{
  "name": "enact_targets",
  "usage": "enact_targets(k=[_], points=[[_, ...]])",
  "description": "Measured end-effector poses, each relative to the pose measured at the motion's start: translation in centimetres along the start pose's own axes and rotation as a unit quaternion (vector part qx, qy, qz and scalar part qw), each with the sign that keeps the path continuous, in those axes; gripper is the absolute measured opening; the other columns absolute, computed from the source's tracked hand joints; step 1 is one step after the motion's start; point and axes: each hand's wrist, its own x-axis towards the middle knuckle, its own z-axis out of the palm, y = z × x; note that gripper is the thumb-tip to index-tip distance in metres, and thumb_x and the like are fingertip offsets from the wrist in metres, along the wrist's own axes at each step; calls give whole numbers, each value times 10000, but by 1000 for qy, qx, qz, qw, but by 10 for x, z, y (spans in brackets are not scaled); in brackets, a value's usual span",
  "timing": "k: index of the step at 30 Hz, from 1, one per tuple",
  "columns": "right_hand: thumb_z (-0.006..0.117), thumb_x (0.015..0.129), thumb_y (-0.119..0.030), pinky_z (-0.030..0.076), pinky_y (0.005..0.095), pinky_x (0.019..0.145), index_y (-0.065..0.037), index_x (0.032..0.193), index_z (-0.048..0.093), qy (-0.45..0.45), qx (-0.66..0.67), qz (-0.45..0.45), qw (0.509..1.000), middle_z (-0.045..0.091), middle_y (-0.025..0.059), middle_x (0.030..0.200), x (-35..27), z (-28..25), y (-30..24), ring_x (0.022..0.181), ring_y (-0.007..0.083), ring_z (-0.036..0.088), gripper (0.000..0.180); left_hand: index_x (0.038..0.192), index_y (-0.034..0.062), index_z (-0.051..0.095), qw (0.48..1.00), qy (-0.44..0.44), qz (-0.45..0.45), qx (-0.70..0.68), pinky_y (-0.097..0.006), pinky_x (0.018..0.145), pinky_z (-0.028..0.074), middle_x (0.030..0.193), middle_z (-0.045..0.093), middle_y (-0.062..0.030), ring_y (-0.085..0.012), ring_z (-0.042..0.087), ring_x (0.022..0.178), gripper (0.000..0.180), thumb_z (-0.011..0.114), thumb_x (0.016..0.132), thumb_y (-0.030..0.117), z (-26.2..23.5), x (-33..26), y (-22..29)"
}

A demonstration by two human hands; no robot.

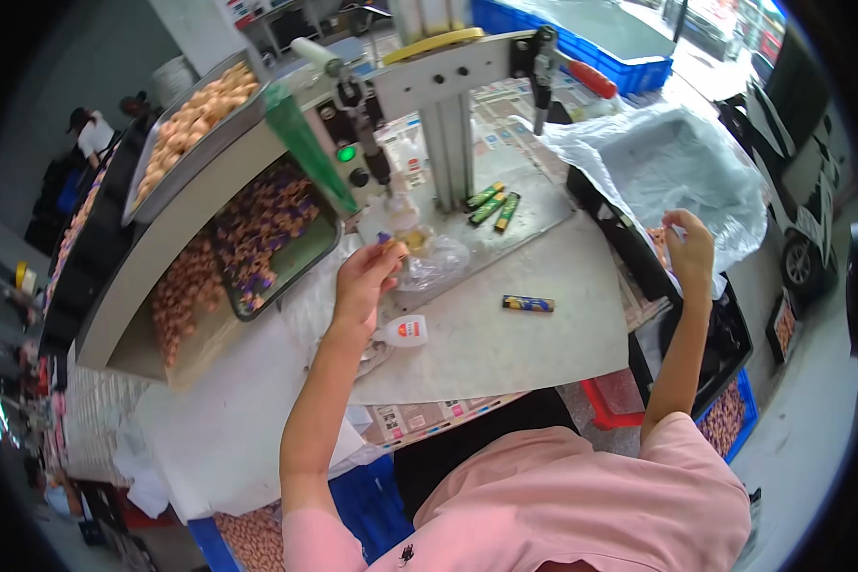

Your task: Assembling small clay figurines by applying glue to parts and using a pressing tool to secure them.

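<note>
The left hand (364, 276) sits just left of the picture's centre, its fingers pinched on a small peach-coloured piece with a purple tip (388, 244), held up under the nozzle (379, 164) of the small press-like machine (448, 105) at about 12 o'clock. The right hand (688, 250) is out at 3 o'clock, reaching into the black crate (639, 262) lined with a clear plastic bag (677, 162); its fingers are closed on something small and pale — what exactly, the view is too coarse to tell.

A white squeeze bottle (405, 331) lies on its side on the tabletop (505, 334) just below the left hand, and a crumpled clear bag (434, 262) lies just right of that hand. A dark lighter-shaped stick (528, 303) lies alone at centre, with three green ones (494, 203) grouped near the machine's column. Trays of peach and purple pieces (257, 234) fill the 10 o'clock side.

Judging by the pose, the piece is being presented to the nozzle. To do that well, the pinch should stay low on the piece, keeping fingertips away from the nozzle, with the piece upright and lined up under it — and the wrist steadied against the tabletop.
</note>
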Motion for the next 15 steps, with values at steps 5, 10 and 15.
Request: enact_targets(k=[5, 10, 15], points=[[600, 822, -12, 492, 289, 760, -19, 921, 661, -89, 163, -55, 981, 692, 63, 892, -24, 2, -115, 826, 156, 649, 117, 969, 86, 659, 995, 27, 81, 56, -215, 662, 405, 895, 665, 56, -55, 562, 797, 193, 729, 841, 212, -14, 18, -17], [622, 778, 72, 512, 269, 731, 5, 909, 661, -195, 281, -213, 915, 681, 95, 867, -30, 14, -197, 801, 188, 667, 151, 873, 12, 601, 932, 114, 250, 238, -259, 647, 433, 913, 549, -27, -128, 527, 754, 222, 764, 777, 129, -7, 31, -35], [650, 771, 56, 525, 308, 715, -10, 923, 672, -110, 328, -331, 878, 689, 111, 872, -11, 26, -257, 797, 244, 679, 167, 856, -13, 536, 886, 107, 352, 281, -293, 614, 471, 910, 461, -63, -164, 508, 736, 238, 739, 741, 31, 0, 28, -38]])
